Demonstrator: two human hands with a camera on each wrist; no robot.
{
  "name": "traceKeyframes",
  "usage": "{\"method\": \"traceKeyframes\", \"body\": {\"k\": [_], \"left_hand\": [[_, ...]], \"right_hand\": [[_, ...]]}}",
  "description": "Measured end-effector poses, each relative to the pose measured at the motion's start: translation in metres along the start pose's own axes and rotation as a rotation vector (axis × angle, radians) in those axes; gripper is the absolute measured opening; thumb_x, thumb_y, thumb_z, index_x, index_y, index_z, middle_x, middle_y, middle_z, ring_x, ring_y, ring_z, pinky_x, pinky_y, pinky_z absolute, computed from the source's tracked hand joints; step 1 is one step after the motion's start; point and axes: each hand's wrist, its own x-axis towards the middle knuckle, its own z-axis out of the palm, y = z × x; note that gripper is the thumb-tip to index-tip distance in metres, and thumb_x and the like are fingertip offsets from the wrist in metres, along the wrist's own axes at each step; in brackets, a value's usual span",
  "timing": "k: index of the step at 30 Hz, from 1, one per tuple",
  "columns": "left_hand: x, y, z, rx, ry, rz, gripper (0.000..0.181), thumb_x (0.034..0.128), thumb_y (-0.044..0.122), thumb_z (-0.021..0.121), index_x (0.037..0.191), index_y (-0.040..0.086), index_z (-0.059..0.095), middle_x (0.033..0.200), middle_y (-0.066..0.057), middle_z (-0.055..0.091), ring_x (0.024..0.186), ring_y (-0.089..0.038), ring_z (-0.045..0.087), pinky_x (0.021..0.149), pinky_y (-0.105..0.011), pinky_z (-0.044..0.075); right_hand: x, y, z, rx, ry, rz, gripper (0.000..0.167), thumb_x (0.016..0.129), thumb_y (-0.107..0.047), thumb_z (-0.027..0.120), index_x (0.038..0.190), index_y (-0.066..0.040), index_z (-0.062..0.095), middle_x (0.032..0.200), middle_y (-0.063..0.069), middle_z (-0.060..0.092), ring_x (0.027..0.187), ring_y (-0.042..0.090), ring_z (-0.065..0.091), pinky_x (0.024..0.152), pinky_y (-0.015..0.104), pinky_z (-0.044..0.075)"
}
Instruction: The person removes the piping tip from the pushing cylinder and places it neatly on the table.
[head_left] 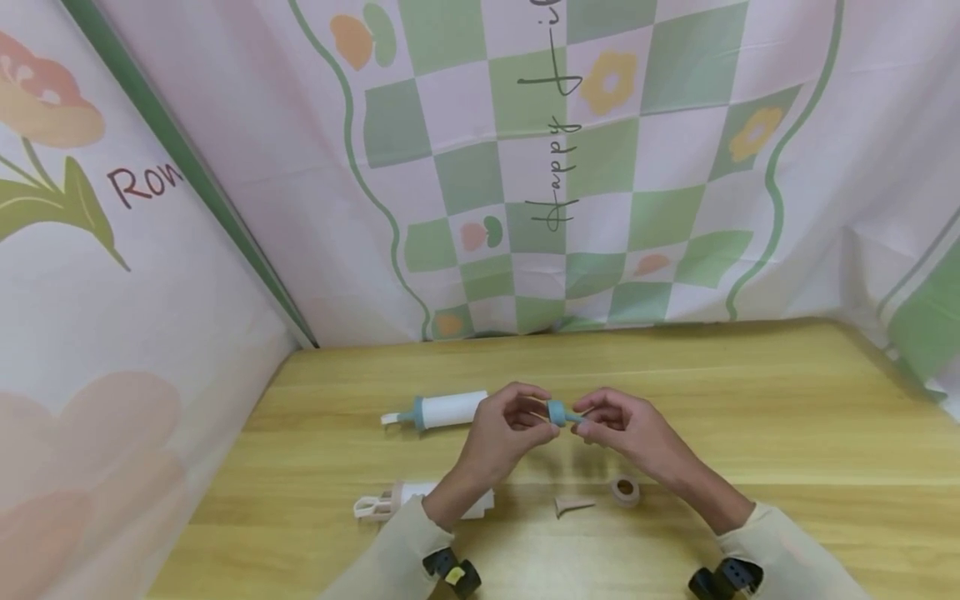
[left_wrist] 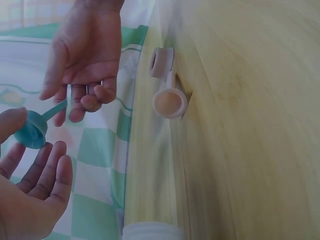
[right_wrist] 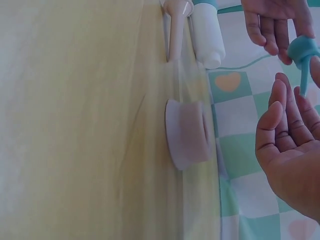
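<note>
A small teal nozzle [head_left: 556, 412], with a round hollow cup and a thin stem, is held above the table between both hands. My left hand [head_left: 504, 423] pinches the cup; in the left wrist view its thumb lies on the teal cup [left_wrist: 33, 131] and the other fingers spread below. At the stem, my right hand [head_left: 626, 427] has its thumb and fingertips on either side. The right wrist view shows the teal stem [right_wrist: 304, 77] pointing toward the right fingers. Below the hands lie a pink nozzle [head_left: 573, 505] and a pink ring [head_left: 625, 492].
A white tube [head_left: 453, 410] with a teal end piece lies left of the hands. Nearer, a second white tube [head_left: 420, 492] with a pink end and loop sits partly behind the left forearm. Patterned cloth [head_left: 465, 179] hangs at the wooden table's [head_left: 750, 400] back edge.
</note>
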Motion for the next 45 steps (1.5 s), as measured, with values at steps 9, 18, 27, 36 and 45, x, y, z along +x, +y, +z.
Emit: {"method": "traceKeyframes", "body": {"k": [9, 18, 27, 36, 45], "left_hand": [[-0.001, 0.002, -0.004, -0.013, 0.012, 0.003, 0.032, 0.0868, 0.004, 0.077, 0.117, 0.004, 0.066, 0.101, -0.007, 0.068, 0.084, -0.017, 0.068, 0.075, -0.030, 0.058], [-0.002, -0.001, -0.003, -0.013, 0.007, -0.019, 0.031, 0.0872, 0.007, 0.077, 0.117, 0.007, 0.067, 0.103, -0.005, 0.069, 0.082, -0.018, 0.067, 0.072, -0.029, 0.058], [-0.001, -0.003, -0.002, 0.052, -0.001, 0.003, 0.030, 0.0856, 0.010, 0.080, 0.114, 0.009, 0.070, 0.101, -0.002, 0.071, 0.080, -0.015, 0.067, 0.074, -0.028, 0.057], [-0.001, -0.002, 0.002, 0.041, 0.007, 0.003, 0.033, 0.0851, 0.008, 0.080, 0.117, 0.007, 0.071, 0.102, -0.003, 0.072, 0.080, -0.014, 0.067, 0.074, -0.028, 0.057], [-0.001, -0.003, 0.005, 0.035, 0.035, 0.007, 0.034, 0.0846, 0.007, 0.081, 0.117, 0.003, 0.072, 0.102, -0.005, 0.073, 0.078, -0.014, 0.068, 0.070, -0.027, 0.057]], "right_hand": [[-0.004, 0.005, -0.001, 0.015, 0.055, -0.007, 0.028, 0.098, -0.012, 0.066, 0.118, 0.006, 0.059, 0.100, 0.023, 0.068, 0.089, 0.031, 0.068, 0.078, 0.038, 0.058], [-0.003, 0.007, 0.000, 0.006, 0.103, -0.025, 0.022, 0.097, -0.009, 0.067, 0.111, 0.007, 0.063, 0.097, 0.024, 0.068, 0.084, 0.027, 0.068, 0.072, 0.034, 0.058], [-0.005, 0.003, 0.001, -0.040, 0.171, -0.054, 0.016, 0.095, -0.009, 0.069, 0.104, 0.004, 0.066, 0.090, 0.022, 0.067, 0.077, 0.026, 0.066, 0.065, 0.032, 0.057], [-0.004, 0.000, 0.003, -0.028, 0.185, -0.097, 0.015, 0.095, -0.009, 0.069, 0.102, 0.004, 0.066, 0.086, 0.015, 0.068, 0.074, 0.024, 0.065, 0.064, 0.031, 0.056], [-0.003, -0.003, 0.006, -0.002, 0.177, -0.103, 0.015, 0.095, -0.008, 0.069, 0.102, 0.004, 0.066, 0.085, 0.010, 0.068, 0.074, 0.023, 0.065, 0.064, 0.031, 0.056]]}}
